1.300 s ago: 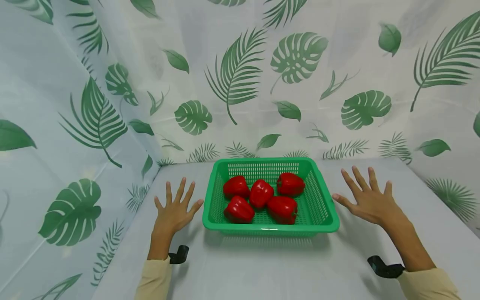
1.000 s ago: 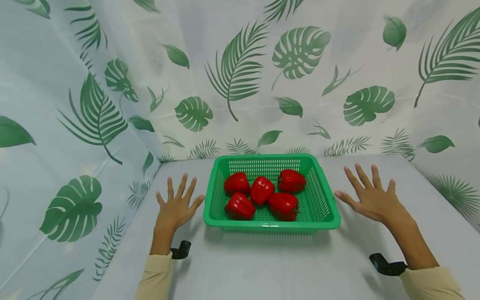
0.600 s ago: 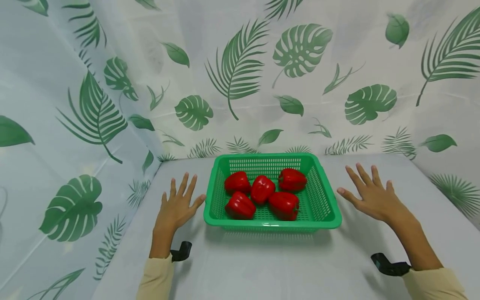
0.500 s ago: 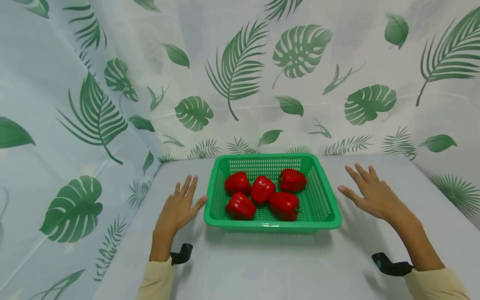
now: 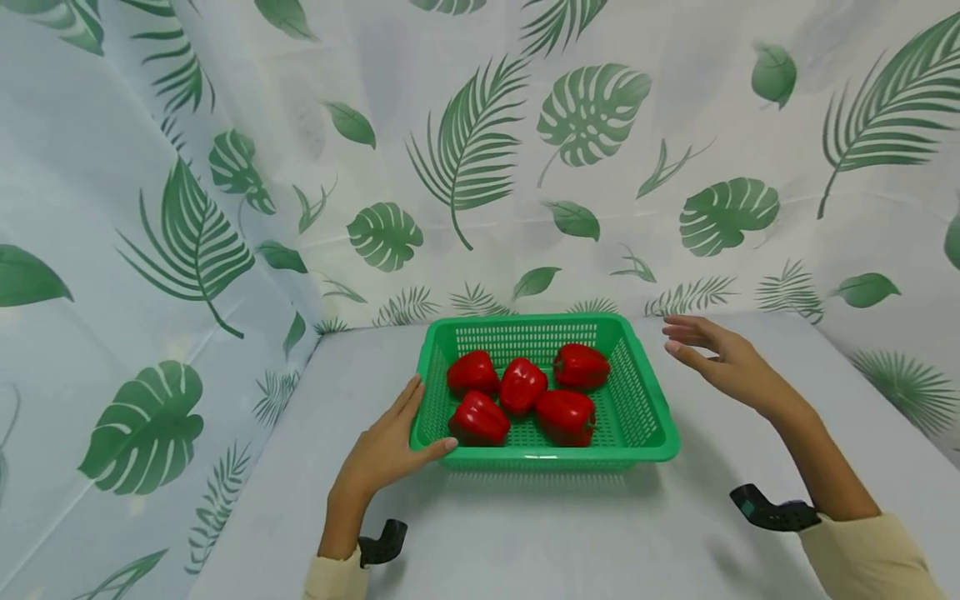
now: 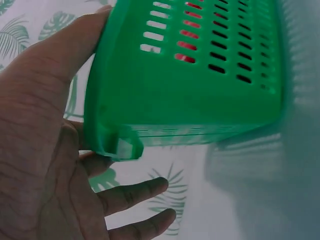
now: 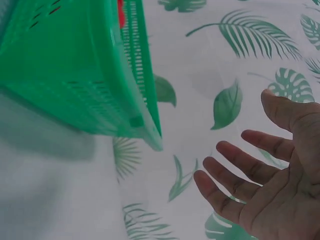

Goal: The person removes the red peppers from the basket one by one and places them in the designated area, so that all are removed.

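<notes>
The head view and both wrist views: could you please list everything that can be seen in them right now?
Basket: one, green, on the table between the hands, with slotted sides.
Bell peppers: five, red, all inside the basket.
Table: one, white, under the basket.
Leaf-print backdrop: number of sheets unclear, white with green leaves, behind the table and along its sides.
Wrist devices: two, black, one at each wrist.
Sleeves: two, cream, one on each forearm.
Left hand: one, bare, at the basket's near left corner, thumb by the rim.
Right hand: one, bare, to the right of the basket, apart from it.
</notes>
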A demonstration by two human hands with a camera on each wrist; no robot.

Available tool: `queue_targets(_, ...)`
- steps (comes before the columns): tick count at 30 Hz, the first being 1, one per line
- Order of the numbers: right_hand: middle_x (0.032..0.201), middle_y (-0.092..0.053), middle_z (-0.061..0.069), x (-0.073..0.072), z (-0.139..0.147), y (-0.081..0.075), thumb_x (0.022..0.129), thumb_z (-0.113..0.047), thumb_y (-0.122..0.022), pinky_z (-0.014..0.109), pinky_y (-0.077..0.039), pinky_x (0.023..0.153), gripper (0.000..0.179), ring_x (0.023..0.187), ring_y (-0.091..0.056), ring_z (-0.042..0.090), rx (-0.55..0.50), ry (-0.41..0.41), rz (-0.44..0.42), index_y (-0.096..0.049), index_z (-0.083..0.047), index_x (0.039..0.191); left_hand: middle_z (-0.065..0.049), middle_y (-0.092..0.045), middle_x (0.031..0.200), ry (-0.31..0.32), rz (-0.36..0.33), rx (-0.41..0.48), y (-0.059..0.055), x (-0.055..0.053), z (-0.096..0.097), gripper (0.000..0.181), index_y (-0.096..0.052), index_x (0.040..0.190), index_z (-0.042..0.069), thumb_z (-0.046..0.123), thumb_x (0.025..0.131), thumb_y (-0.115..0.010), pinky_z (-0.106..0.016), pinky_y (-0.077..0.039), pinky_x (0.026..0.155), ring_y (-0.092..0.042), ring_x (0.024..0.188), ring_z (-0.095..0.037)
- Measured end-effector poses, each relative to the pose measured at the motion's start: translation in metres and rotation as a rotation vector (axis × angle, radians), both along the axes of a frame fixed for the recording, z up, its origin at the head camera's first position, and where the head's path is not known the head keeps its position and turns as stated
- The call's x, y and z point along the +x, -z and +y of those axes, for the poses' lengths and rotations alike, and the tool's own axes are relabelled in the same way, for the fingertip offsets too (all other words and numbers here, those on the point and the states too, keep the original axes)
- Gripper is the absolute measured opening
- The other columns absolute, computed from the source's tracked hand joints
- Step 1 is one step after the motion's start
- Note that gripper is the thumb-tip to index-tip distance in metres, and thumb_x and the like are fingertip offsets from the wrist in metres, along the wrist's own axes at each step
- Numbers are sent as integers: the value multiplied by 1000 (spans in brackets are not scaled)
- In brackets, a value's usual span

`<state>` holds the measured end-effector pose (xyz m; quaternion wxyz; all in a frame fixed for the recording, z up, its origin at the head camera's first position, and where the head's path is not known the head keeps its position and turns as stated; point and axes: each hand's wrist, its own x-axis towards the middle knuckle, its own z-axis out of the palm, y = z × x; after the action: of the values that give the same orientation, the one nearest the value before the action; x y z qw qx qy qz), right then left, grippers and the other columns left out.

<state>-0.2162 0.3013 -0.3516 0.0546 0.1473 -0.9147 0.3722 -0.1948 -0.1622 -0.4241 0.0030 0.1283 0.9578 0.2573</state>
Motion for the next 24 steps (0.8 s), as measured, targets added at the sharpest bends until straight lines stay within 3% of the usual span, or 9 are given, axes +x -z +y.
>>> queue_targets(5,144,-49,23,-6,-7,-4,101,-31,-52,63,-47,94,54,124,-53,44,-32,-48,-45,-39,-5,147,15,-5,164,-25,2,78,12,2,4,100,-11,158,26,70,83,-58,-62,-47,95,-37,143,-30)
queue_targets(12,140,-53,22,-24,-21,-6,101,-30,-54,37,-55,91,52,120,-59,33,-94,-125,-108,-43,-2,143,16,-4,164,-27,27,213,24,0,5,98,-11,158,25,64,84,-62,-64,-41,101,-31,146,-29)
queue_targets(20,142,-50,23,-58,-44,-16,97,-31,-59,56,-45,101,54,126,-52,42,-182,-182,-248,-44,-4,142,14,-6,165,-27,47,298,26,-3,3,98,-14,158,25,62,83,-65,-65,-33,108,-22,150,-25)
queue_targets(24,146,-45,25,-75,-53,-14,97,-28,-61,57,-43,104,57,127,-51,42,-177,-169,-331,-41,-4,144,14,-6,164,-18,26,349,31,-5,6,97,-14,158,26,56,83,-68,-65,-29,111,-18,151,-23)
